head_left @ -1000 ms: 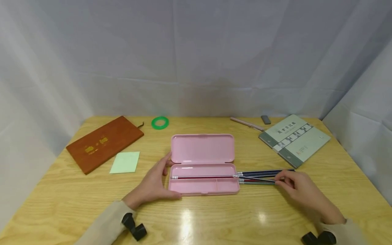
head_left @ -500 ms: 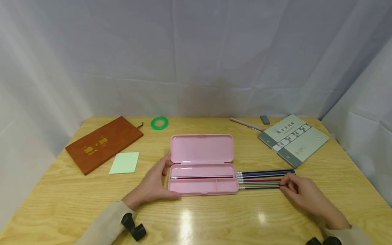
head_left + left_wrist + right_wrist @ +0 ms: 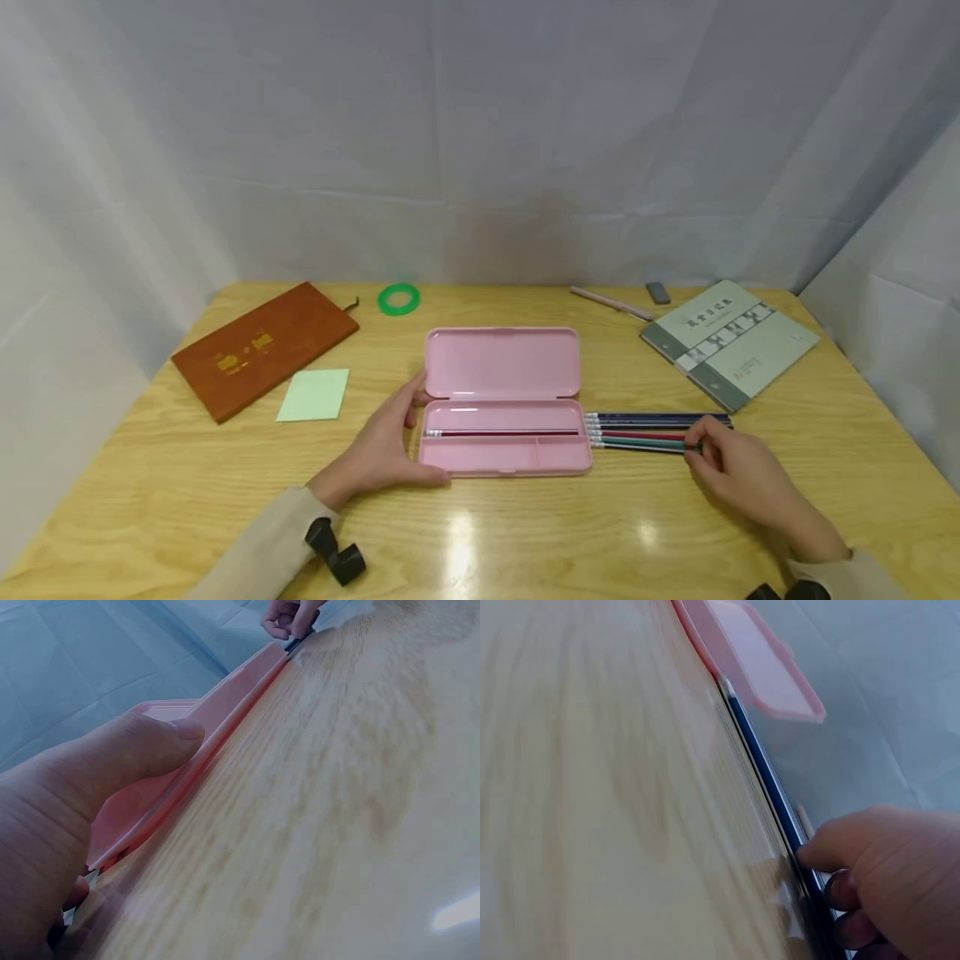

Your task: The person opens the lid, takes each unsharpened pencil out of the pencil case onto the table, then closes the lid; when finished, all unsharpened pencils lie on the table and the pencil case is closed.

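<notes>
A pink pencil case (image 3: 476,454) lies on the table with its lid (image 3: 502,361) tipped back. One dark red pencil (image 3: 502,433) rests in its long rear compartment. My left hand (image 3: 382,443) holds the case's left end, thumb (image 3: 161,742) over the front rim. Right of the case, several pencils (image 3: 652,420) lie side by side, their eraser ends against its right wall. My right hand (image 3: 738,475) pinches the nearest dark pencil (image 3: 637,448) by its far right end; its tip is hidden by the fingers. In the right wrist view this pencil (image 3: 761,761) runs along the row.
At the left lie a brown notebook (image 3: 262,354) and pale green sticky notes (image 3: 313,395). A green tape roll (image 3: 386,307) is behind the case. At the back right are a pink pen (image 3: 607,300), a grey eraser (image 3: 657,292) and a grey-green notebook (image 3: 731,342).
The pencil in my right hand has come down from lying across the others to the table in front, then moved back beside the row. My left hand stays on the case.
</notes>
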`<state>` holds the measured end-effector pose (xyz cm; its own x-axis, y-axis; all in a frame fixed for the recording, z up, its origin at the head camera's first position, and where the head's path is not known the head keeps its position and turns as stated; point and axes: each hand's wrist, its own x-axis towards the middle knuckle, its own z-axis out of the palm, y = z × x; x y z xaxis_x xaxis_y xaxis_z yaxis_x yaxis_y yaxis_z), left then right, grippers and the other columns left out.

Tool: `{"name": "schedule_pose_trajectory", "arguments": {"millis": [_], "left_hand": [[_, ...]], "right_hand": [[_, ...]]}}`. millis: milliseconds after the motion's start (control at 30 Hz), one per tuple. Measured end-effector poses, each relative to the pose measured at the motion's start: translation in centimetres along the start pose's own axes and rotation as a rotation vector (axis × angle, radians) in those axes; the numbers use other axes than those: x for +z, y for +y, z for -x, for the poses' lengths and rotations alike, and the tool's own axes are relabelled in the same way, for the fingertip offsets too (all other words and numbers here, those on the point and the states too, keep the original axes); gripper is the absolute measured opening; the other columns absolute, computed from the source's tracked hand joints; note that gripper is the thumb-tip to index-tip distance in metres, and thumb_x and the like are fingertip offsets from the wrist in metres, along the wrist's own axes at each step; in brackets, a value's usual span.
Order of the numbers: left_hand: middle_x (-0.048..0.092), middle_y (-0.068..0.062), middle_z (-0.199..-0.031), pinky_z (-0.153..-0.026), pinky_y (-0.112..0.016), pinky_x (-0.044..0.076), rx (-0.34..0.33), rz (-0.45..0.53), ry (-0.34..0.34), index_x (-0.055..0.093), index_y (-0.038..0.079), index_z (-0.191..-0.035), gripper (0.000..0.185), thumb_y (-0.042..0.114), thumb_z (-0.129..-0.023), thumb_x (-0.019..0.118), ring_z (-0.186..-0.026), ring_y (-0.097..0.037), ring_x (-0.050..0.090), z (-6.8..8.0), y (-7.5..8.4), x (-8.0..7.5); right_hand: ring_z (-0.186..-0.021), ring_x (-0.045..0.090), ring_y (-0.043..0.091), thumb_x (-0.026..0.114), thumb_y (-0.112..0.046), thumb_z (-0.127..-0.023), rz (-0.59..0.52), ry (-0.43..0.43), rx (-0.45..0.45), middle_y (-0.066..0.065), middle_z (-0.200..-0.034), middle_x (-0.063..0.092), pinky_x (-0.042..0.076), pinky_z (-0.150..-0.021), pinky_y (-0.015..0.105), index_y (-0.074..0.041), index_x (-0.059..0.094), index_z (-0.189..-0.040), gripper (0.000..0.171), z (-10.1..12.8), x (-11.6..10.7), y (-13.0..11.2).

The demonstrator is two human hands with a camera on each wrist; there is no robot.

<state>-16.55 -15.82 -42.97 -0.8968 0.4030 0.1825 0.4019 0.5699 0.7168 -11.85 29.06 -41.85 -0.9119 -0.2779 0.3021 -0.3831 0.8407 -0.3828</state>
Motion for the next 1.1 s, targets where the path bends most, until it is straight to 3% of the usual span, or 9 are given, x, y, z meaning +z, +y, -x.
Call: {"name": "schedule_pose_trajectory", "arguments": {"millis": [233,433,600,700,900,1100], "left_hand": [[0.055,-0.002,-0.121,-0.077,-0.025,0.039,-0.001,-0.001,0.002,0.019,0.005,-0.153,0.133,0.045,-0.050,0.093,-0.091,-0.013,0.042,0.2,-0.1,-0.1],[0.056,-0.002,-0.121,-0.077,-0.025,0.039,0.007,-0.001,0.005,0.019,0.005,-0.153,0.133,0.044,-0.050,0.093,-0.090,-0.013,0.042,0.2,-0.1,-0.2],[0.055,-0.001,-0.121,-0.077,-0.025,0.038,0.015,-0.003,-0.001,0.019,0.005,-0.153,0.133,0.045,-0.050,0.093,-0.090,-0.013,0.042,0.0,-0.1,0.0],[0.055,-0.001,-0.120,-0.076,-0.025,0.038,0.014,-0.014,-0.002,0.019,0.005,-0.153,0.133,0.046,-0.050,0.093,-0.090,-0.012,0.042,0.0,-0.1,0.0],[0.054,-0.001,-0.119,-0.076,-0.025,0.039,0.004,-0.018,-0.001,0.018,0.005,-0.153,0.134,0.047,-0.049,0.092,-0.090,-0.012,0.042,0.1,-0.1,-0.1],[0.055,-0.001,-0.121,-0.077,-0.025,0.039,0.005,-0.023,-0.001,0.018,0.005,-0.153,0.134,0.048,-0.049,0.092,-0.091,-0.012,0.042,0.1,0.0,-0.1]], "right_hand": [[-0.050,0.033,-0.004,0.068,-0.012,-0.088,-0.054,-0.059,-0.015,-0.016,-0.060,0.040,0.033,-0.051,0.020,-0.016,0.063,-0.094,0.009,-2.8,1.8,-3.0],[-0.059,0.041,-0.002,0.070,-0.010,-0.085,-0.116,-0.046,-0.208,-0.014,-0.068,0.048,0.038,-0.055,0.020,-0.015,0.068,-0.093,0.010,-5.8,3.7,-5.8],[-0.071,0.051,0.005,0.072,-0.013,-0.081,-0.029,0.000,-0.385,-0.006,-0.083,0.059,0.045,-0.063,0.024,-0.014,0.070,-0.091,0.011,-7.3,4.9,-7.8],[-0.077,0.055,0.009,0.073,-0.017,-0.080,0.041,-0.028,-0.427,-0.003,-0.088,0.063,0.048,-0.069,0.029,-0.014,0.070,-0.093,0.013,-7.9,5.3,-8.8],[-0.082,0.055,0.017,0.070,-0.020,-0.083,0.192,-0.122,-0.435,0.000,-0.089,0.065,0.047,-0.075,0.036,-0.012,0.070,-0.096,0.015,-8.4,5.6,-10.7],[-0.078,0.048,0.013,0.069,-0.015,-0.085,0.104,-0.262,-0.330,-0.003,-0.082,0.057,0.044,-0.072,0.031,-0.011,0.068,-0.090,0.006,-9.0,5.7,-11.5]]}}
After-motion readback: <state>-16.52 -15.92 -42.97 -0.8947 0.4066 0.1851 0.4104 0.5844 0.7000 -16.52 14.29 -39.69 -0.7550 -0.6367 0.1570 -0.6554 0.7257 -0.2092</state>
